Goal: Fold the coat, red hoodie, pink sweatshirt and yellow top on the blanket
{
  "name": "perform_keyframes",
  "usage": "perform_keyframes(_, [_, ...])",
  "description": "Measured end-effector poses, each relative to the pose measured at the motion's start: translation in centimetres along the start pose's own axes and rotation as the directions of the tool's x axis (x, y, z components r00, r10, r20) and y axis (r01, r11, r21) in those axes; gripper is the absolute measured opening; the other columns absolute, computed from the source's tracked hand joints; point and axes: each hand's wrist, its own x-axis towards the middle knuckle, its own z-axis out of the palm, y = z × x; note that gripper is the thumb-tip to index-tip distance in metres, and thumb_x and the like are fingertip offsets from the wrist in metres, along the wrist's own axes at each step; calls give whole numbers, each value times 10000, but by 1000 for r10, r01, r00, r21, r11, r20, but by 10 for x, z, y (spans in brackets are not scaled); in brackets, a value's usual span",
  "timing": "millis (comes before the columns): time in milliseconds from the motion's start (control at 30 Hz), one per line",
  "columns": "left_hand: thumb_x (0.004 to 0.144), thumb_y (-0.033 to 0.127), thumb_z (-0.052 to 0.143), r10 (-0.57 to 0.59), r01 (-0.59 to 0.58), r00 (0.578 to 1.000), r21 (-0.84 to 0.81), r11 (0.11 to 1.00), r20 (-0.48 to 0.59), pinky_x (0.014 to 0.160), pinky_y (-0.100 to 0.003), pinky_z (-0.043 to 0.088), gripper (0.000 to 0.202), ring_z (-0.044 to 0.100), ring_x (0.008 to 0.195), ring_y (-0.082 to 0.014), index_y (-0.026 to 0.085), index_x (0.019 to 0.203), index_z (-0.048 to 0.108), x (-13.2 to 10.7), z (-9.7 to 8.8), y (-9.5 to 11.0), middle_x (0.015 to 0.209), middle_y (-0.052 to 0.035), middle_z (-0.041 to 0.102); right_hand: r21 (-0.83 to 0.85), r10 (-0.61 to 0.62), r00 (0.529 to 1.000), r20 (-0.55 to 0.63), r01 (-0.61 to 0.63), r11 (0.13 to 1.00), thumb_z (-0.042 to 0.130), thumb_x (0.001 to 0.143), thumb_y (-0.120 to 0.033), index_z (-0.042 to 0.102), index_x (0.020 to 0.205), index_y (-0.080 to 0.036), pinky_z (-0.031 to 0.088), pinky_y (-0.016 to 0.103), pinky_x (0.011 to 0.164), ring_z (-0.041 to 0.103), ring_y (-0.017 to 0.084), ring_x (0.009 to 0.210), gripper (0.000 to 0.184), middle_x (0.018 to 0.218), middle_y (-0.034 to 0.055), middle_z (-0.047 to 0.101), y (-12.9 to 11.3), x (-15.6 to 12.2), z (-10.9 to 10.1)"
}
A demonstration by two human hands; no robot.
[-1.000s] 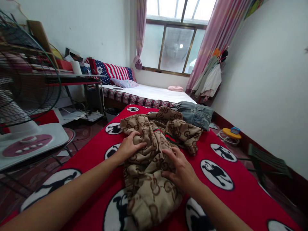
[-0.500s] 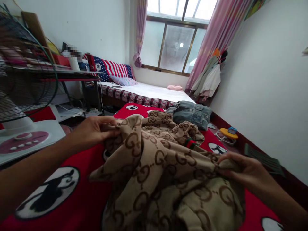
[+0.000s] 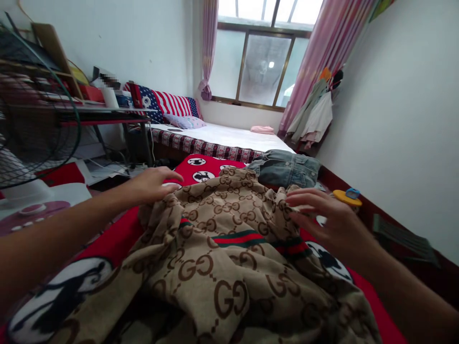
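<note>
The beige monogram garment (image 3: 215,282) lies bunched in loose folds on a red blanket (image 3: 114,241), filling the near middle of the view and running past the bottom edge. Its brown interlocked-G print is crossed by a green-and-red striped band (image 3: 238,238). The cloth looks soft and fairly light, and it would likely sag wherever lifted, so a gathered fold or the striped band seems a better place to take hold than a flat stretch of fabric. Both forearms reach forward and inward from the lower corners. The left hand (image 3: 150,186) is palm down with its fingers open and extended, the fingertips (image 3: 177,177) at the far rim of the cloth and gripping nothing visible. The right hand (image 3: 332,224) comes in from the other side, its fingers lightly curled at a fold of the garment; whether they pinch it or only touch it cannot be told. Just beyond the cloth lies a denim jacket (image 3: 285,168), with a yellow round plastic object (image 3: 346,197) on the floor to the right and an electric fan (image 3: 36,114) to the left. Farther off are a white-sheeted mattress (image 3: 222,138), a stars-and-stripes pillow (image 3: 168,104) and a window (image 3: 263,62) with pink curtains (image 3: 322,62).
</note>
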Motion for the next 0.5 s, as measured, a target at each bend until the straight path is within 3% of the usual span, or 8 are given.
perform_keyframes(33, [804,546,488,0,1,999,11,1000,-47,1041,-393,402,604,545,1212,-303,182,1261,641,11,10,12,1307,-131,611,-47,-60,998,34,62,997,574,864,-298,667,1092,-227,519,383,947,618,240,1115,256,1232,91,627,-3,12,17])
perform_keyframes(100, [723,705,538,-98,97,995,50,994,17,1102,-450,325,921,370,1380,-359,171,1464,420,23,40,33,1489,-176,420,-178,-34,989,146,60,982,597,836,-260,577,1273,-206,432,420,1056,543,265,1238,441,1378,120,532,10,27,49])
perform_keyframes(167, [626,800,574,-210,203,970,69,977,124,1096,-525,297,1157,246,1430,-426,199,1546,212,27,71,45,1565,-223,249,-338,154,950,271,-55,939,717,747,-319,383,1462,-173,367,445,1102,402,326,1369,803,1525,184,346,40,29,73])
perform_keyframes(233, [575,829,595,-273,263,942,79,962,193,1065,-559,313,1254,233,1419,-472,227,1560,108,25,96,47,1581,-257,156,-481,377,855,357,-178,859,795,657,-421,196,1544,-169,364,469,1083,343,385,1395,1100,1573,234,209,76,22,84])
perform_keyframes(300, [556,819,623,-303,288,932,101,952,200,1034,-562,343,1280,281,1390,-493,241,1560,79,21,107,45,1569,-273,169,-579,520,769,371,-246,777,795,627,-511,96,1562,-187,391,487,1032,397,416,1350,1213,1542,253,268,103,12,85])
perform_keyframes(333, [562,807,632,-304,287,934,111,952,187,1018,-557,359,1275,315,1371,-495,242,1560,76,19,109,45,1553,-278,213,-606,548,755,361,-257,753,777,636,-540,78,1563,-189,406,486,1000,442,419,1312,1213,1495,255,353,111,7,84])
perform_keyframes(400, [579,775,648,-276,260,949,118,958,153,981,-539,395,1262,399,1315,-490,222,1559,78,15,106,46,1481,-291,344,-624,530,772,351,-230,747,737,672,-549,98,1560,-167,434,461,936,526,410,1223,1159,1352,248,516,114,1,81])
perform_keyframes(500, [656,657,668,-173,166,976,61,984,135,905,-509,447,1149,538,1183,-460,174,1552,137,9,99,53,1316,-285,528,-621,467,796,384,-152,769,668,753,-427,252,1525,-149,462,403,828,633,368,1064,921,1181,218,644,94,1,83])
